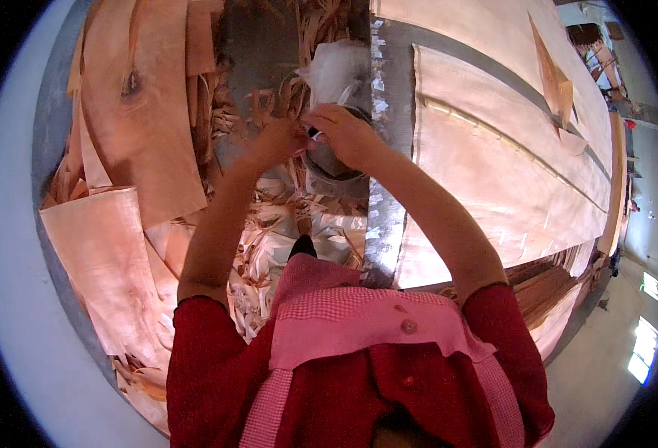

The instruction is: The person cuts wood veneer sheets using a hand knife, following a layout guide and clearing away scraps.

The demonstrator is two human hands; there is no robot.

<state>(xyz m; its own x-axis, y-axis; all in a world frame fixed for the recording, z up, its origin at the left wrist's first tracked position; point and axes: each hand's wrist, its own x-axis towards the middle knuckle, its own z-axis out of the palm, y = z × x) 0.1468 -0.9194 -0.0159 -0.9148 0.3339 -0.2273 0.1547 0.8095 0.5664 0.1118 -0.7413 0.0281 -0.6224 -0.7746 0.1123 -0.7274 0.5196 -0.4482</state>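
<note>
My left hand (285, 140) and my right hand (341, 136) meet at the upper middle, fingers curled in toward each other. Between their fingertips shows a small black and white object (314, 133), too small and too covered to name. Both hands close on it, as far as their fingers show. Below them stands a round container (327, 166) with a dark rim, its inside partly hidden by my right hand. White translucent plastic (338, 69) bunches up just beyond my fingers.
Stacked wood veneer sheets (146, 127) lie at the left. On the right, a dark-edged table bears a broad pale veneer sheet (493, 164) with a strip (512, 142) across it and a torn shard (556, 78). Veneer scraps (269, 239) cover the floor between.
</note>
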